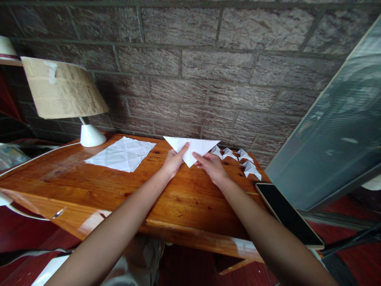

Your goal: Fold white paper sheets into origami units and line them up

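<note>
Bare left hand (pixel 174 162) is placed at left edge of the white folded-paper triangle (pixel 195 147), thumb laid up across its face, other fingers mostly hidden. Bare right hand (pixel 212 165) is set at its right edge, thumb rested near its lower point, fingers curled. Bare left forearm (pixel 125 216) and bare right forearm (pixel 256 214) are stretched toward it, angled inward.

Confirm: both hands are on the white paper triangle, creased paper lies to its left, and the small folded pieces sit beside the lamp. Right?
No: the head view shows the small folded pieces right of the white paper triangle, not beside the lamp. The left hand and right hand are on the triangle, and creased paper lies to its left.
</note>
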The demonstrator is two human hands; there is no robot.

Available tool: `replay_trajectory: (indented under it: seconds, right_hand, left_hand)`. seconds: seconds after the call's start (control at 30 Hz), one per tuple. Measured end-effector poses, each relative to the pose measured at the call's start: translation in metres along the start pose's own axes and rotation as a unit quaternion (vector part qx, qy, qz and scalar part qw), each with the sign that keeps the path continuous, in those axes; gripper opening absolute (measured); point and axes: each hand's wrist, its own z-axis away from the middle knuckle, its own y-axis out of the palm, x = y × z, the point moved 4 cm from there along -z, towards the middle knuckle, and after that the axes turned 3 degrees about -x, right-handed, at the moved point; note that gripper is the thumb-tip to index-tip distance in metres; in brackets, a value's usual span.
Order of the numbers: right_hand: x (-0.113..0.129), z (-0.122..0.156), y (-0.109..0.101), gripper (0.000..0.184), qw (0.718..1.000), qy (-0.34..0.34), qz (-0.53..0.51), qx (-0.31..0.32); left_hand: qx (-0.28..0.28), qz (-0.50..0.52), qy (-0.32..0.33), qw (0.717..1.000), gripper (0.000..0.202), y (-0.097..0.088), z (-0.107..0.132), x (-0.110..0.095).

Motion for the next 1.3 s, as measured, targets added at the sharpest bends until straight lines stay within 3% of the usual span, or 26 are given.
replay_trajectory:
  seconds: [0.43,0.67,0.93,1.17,1.3]
  right_hand:
    - [0.001,0.002,0.001,0.033,1.000,0.009,-0.016,0.003]
    - [0.002,0.000,-0.001,0.033,0.999,-0.001,-0.030,-0.035]
    - [0.005,0.002,0.001,0.034,0.994,-0.038,-0.076,-0.070]
    - [0.002,0.003,0.003,0.032,0.993,-0.057,-0.048,-0.087]
    - [-0.003,0.000,0.005,0.032,0.994,-0.051,-0.049,-0.081]
  left_hand:
    - [0.009,0.008,0.008,1.000,0.043,-0.001,-0.002,0.002]
    - [0.012,-0.055,0.044,0.997,0.044,-0.002,-0.002,0.001]
    - [0.035,-0.053,0.021,0.998,0.043,0.005,0.003,0.004]
    - [-0.082,-0.076,0.108,0.988,0.039,-0.010,-0.004,-0.009]
    - [-0.116,-0.106,0.122,0.980,0.049,-0.016,-0.007,-0.012]
